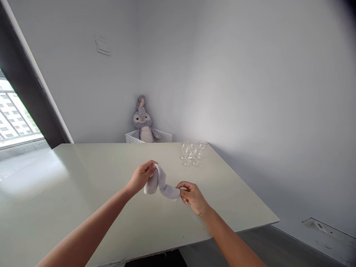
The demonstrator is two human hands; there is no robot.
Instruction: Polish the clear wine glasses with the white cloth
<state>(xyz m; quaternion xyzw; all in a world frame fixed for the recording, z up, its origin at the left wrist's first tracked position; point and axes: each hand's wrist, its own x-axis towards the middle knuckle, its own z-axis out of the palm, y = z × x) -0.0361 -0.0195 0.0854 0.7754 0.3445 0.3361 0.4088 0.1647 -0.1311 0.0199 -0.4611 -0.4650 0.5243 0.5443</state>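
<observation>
A soft white sock (168, 190) is stretched in the air between my two hands, above the table. My left hand (144, 173) pinches its upper part between thumb and fingers, and a flap of the white cloth hangs below that grip. At the lower right end, the thumb and fingertips of my right hand (191, 195) are closed on the edge of the sock. Whether the cloth is one sock or a pair, I cannot tell.
Several clear stemmed glasses (192, 152) stand together near the table's back right corner. Behind the far edge of the pale table (91, 178), a grey plush toy (142, 120) sits in a white perforated basket (165, 137). Walls rise behind and to the right.
</observation>
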